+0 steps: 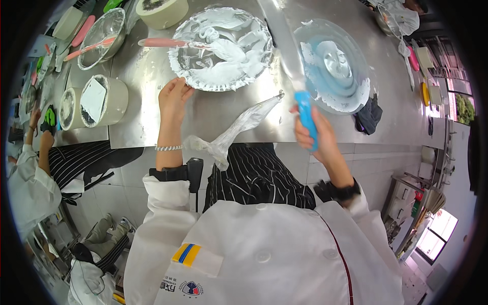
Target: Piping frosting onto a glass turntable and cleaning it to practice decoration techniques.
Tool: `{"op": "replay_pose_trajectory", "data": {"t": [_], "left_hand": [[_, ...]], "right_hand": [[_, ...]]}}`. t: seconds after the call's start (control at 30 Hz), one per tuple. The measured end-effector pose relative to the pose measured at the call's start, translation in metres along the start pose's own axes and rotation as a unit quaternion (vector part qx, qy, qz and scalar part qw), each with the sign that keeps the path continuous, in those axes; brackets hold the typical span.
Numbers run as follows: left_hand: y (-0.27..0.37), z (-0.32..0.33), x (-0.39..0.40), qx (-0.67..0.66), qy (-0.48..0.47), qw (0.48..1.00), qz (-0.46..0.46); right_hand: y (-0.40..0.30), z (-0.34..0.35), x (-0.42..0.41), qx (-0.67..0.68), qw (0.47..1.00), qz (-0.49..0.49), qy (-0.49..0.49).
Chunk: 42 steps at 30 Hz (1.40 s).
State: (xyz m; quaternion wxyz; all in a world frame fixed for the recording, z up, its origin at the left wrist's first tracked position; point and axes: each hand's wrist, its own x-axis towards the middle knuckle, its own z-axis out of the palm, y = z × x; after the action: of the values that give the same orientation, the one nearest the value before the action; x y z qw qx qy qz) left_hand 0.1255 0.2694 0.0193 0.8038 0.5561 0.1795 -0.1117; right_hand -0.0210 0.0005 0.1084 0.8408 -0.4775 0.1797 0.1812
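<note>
My right hand (318,131) grips the blue handle of a long metal icing spatula (291,57), whose blade points away from me over the table, beside a clear cake turntable (352,65) smeared with white cream. My left hand (175,97) has its fingertips at the near rim of a bowl (221,87) coated with white cream; whether they pinch the rim is unclear. A spatula with a pink handle (158,42) lies across the bowl, its head covered in cream. Between my hands, a clear piping bag (248,118) lies over the table's front edge, its wide end hanging down.
Beige round tubs (118,101) stand at the left, one bearing a white scraper (93,100). Behind them is a plastic-lined bowl (114,45) with a pink spatula. A dark cloth (370,114) lies right of the turntable. A co-worker's hands (46,140) are at the far left.
</note>
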Motion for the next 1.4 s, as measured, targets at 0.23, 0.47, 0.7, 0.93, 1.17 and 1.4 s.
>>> {"op": "replay_pose_trajectory", "data": {"t": [0.23, 0.47, 0.7, 0.93, 1.17, 1.4], "left_hand": [[-0.003, 0.006, 0.003, 0.000, -0.008, 1.000, -0.001], [0.006, -0.017, 0.000, -0.016, -0.009, 0.999, -0.038], [-0.001, 0.002, 0.003, -0.051, -0.026, 0.998, -0.037], [0.007, -0.004, 0.013, 0.014, -0.007, 1.000, -0.019], [0.004, -0.015, 0.021, 0.044, -0.010, 0.999, -0.021], [0.017, -0.030, 0.031, 0.067, -0.054, 0.996, -0.034]], "right_hand": [[-0.009, 0.005, 0.005, 0.150, 0.977, 0.018, -0.149], [-0.045, -0.057, -0.065, -0.143, 0.966, -0.159, 0.143], [-0.010, -0.055, 0.001, -0.582, 0.622, -0.432, 0.296], [0.034, -0.013, 0.062, -0.684, 0.598, -0.286, 0.305], [0.050, -0.052, -0.050, -0.732, 0.582, -0.222, 0.276], [-0.004, -0.023, -0.062, -0.162, 0.981, -0.006, 0.103]]}}
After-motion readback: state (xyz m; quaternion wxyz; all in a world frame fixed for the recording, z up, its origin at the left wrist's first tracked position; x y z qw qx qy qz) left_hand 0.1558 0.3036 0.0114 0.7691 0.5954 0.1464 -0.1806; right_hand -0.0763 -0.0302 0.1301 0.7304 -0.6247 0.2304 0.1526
